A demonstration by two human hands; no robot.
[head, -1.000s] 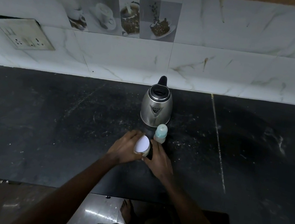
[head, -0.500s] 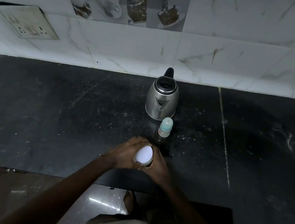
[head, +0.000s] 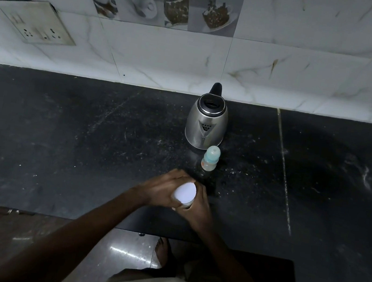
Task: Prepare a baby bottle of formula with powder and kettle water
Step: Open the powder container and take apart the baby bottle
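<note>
A small jar with a white lid (head: pixel 185 192) sits between both hands near the front of the black counter (head: pixel 56 143). My left hand (head: pixel 162 187) wraps the lid from the left. My right hand (head: pixel 197 208) grips the jar's body from the right; the body is mostly hidden. A baby bottle (head: pixel 210 158) with a pale teal cap stands upright just beyond the hands. Behind it stands a steel electric kettle (head: pixel 206 125) with a black lid and handle, spout facing me.
A marble-tiled wall (head: pixel 290 72) runs behind the counter, with a socket plate (head: pixel 36 22) at the left. The counter's front edge lies just below my wrists; glossy floor and a bare foot (head: pixel 161 250) show beneath.
Both hands have pulled the jar toward me, away from the bottle, and closed more tightly around it. The view shifted slightly.
</note>
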